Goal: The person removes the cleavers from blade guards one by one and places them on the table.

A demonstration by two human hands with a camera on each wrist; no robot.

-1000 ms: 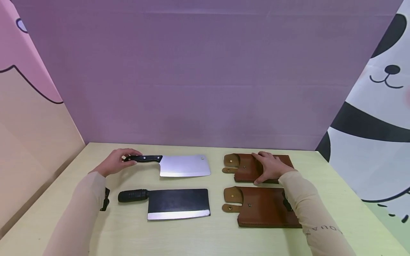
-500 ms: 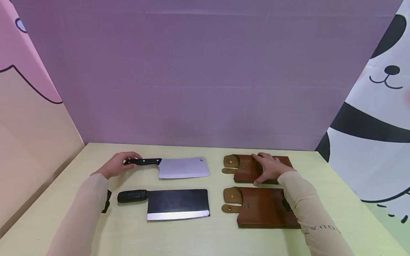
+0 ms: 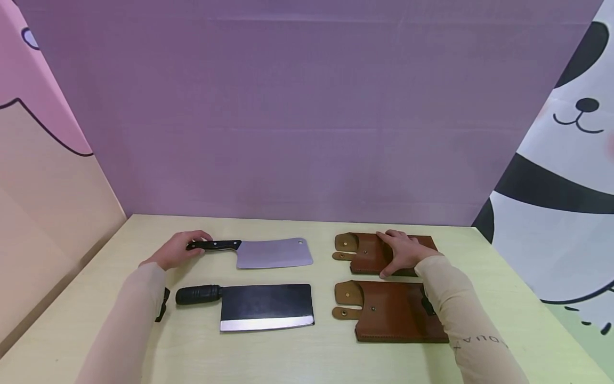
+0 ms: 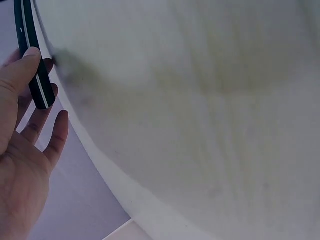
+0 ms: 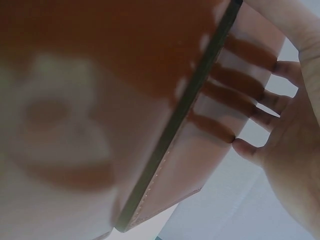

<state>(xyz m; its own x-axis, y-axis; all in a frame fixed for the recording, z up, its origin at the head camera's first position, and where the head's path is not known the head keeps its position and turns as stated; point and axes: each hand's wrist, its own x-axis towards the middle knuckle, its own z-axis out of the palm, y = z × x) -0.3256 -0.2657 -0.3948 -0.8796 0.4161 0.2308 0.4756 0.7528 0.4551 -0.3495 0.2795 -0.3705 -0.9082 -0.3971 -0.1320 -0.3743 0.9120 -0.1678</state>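
My left hand (image 3: 177, 249) pinches the end of the black riveted handle of a silver cleaver (image 3: 274, 253). In the left wrist view, thumb and fingers hold that handle (image 4: 36, 70), with the lower fingers loosely bent. The blade lies flat at or just above the table. My right hand (image 3: 404, 249) spans the far brown leather knife sheath (image 3: 369, 261), thumb at its near edge and fingers towards the far edge. In the right wrist view, fingertips touch the edge of the sheath (image 5: 165, 185). Its tan flap and strap are unfastened.
A second cleaver (image 3: 266, 304), dark-bladed with a black handle, lies nearer on the table (image 3: 268, 357). To its right is a larger brown sheath (image 3: 393, 314), partly under my right forearm. A purple panel (image 3: 307, 117) stands behind the table.
My left hand and the silver cleaver have come slightly lower and nearer, the blade settling towards the tabletop. My right hand stays on the far sheath.
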